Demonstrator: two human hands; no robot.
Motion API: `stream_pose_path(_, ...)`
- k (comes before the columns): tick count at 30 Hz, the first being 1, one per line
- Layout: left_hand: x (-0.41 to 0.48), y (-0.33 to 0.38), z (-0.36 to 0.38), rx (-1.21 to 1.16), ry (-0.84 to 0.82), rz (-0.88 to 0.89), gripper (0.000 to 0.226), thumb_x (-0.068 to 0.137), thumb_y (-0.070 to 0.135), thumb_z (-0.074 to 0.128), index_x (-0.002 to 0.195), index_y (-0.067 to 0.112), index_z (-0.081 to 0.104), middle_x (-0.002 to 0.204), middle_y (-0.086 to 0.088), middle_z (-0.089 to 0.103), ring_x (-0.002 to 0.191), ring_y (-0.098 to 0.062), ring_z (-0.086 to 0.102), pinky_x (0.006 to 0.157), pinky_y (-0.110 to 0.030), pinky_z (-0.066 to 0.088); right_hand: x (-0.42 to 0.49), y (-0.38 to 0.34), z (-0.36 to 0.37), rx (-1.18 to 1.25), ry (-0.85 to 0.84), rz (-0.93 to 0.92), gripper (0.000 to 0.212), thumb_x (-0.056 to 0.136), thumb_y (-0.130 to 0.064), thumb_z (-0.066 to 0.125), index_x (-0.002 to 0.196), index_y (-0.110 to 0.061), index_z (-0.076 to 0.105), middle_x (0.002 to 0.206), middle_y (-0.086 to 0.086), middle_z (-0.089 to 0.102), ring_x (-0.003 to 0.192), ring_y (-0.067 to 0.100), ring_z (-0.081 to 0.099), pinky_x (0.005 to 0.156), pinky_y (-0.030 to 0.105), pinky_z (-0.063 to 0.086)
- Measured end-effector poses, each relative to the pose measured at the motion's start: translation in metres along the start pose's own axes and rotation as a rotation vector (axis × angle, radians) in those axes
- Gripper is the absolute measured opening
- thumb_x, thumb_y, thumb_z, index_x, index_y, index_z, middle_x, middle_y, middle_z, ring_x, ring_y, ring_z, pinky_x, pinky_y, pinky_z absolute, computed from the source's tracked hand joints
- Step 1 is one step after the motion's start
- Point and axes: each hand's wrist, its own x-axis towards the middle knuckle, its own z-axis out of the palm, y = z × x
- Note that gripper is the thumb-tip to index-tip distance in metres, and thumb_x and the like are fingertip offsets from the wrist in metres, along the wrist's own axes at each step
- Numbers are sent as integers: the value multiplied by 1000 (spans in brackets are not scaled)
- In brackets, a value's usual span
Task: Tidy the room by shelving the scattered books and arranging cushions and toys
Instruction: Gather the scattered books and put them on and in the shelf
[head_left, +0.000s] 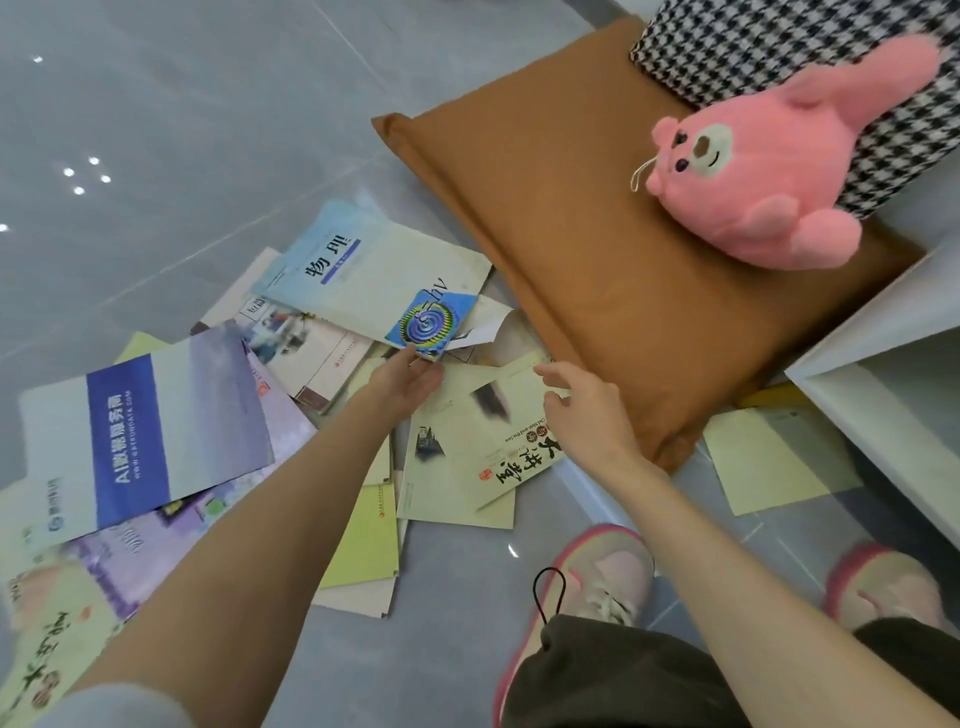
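Observation:
Several books lie scattered on the grey floor. My left hand (405, 379) touches the near corner of a pale physics book with a blue spiral (374, 275). Fingers spread, my right hand (582, 410) hovers over the top edge of a cream book with black calligraphy (488, 447). A blue and white brochure (140, 431) lies at the left over a purple book (156, 551). A brown cushion (587, 291) rests on the floor with a pink plush rabbit (758, 176) on it. A houndstooth cushion (810, 78) lies behind the toy.
A white shelf unit (883, 374) stands at the right edge, with a pale yellow sheet (774, 457) on the floor before it. My two shoes (602, 577) are on the floor near the books. Bare grey tiles (182, 130) stretch to the upper left.

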Motion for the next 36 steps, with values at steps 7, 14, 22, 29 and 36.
stream_pose_path(7,-2,11,2,114,0,115,11,95,11,55,102,3,56,98,-14,63,83,-18,65,65,-24,59,-3,5,2,51,-7,20,40,94,-4,44,128,-20,58,129,1,60,109,18,59,88,22,44)
stream_pose_path(14,-44,23,-21,-14,-127,224,29,96,8,44,122,-2,49,98,-15,67,83,-15,71,68,-22,56,-10,-6,7,14,-11,-23,41,94,-4,44,128,-22,58,127,0,60,109,18,59,85,24,45)
stream_pose_path(22,-118,-5,-62,-51,-165,161,25,93,0,33,104,4,56,93,-7,72,89,-17,68,71,-22,58,-32,-23,29,-101,-41,-126,53,91,-4,46,140,-25,44,136,5,53,115,27,54,92,38,47)
stream_pose_path(29,-160,-14,-65,-89,-362,132,30,92,2,35,116,1,54,110,-13,69,103,-22,63,80,-26,57,-51,-31,31,-376,26,-324,74,84,0,56,148,-27,30,155,4,24,139,23,25,106,37,36)
stream_pose_path(36,-189,2,-51,-36,-554,143,63,68,6,54,129,-8,45,128,-24,57,124,-35,51,94,-36,51,-57,-56,2,-540,94,-433,52,92,-6,51,138,-30,49,144,-4,47,132,18,41,113,36,19)
